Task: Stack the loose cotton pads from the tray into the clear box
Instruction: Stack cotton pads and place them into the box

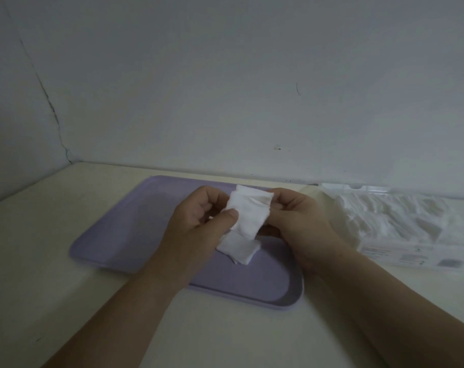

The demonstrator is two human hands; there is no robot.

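Observation:
A small stack of white square cotton pads point(249, 212) is held above the lilac tray point(124, 235). My left hand point(199, 221) pinches the stack's left side, thumb on top. My right hand point(297, 221) grips its right edge with curled fingers. Just below the hands, a few more white pads point(240, 249) lie on the tray, partly hidden by my left hand. The clear box point(400, 229) lies on the table to the right of the tray, open, with many white pads inside.
The tray and box sit on a cream table point(39, 235) that runs up to a grey-white wall point(225, 88) at the back and left. The box's lid edge point(358, 188) lies along the wall.

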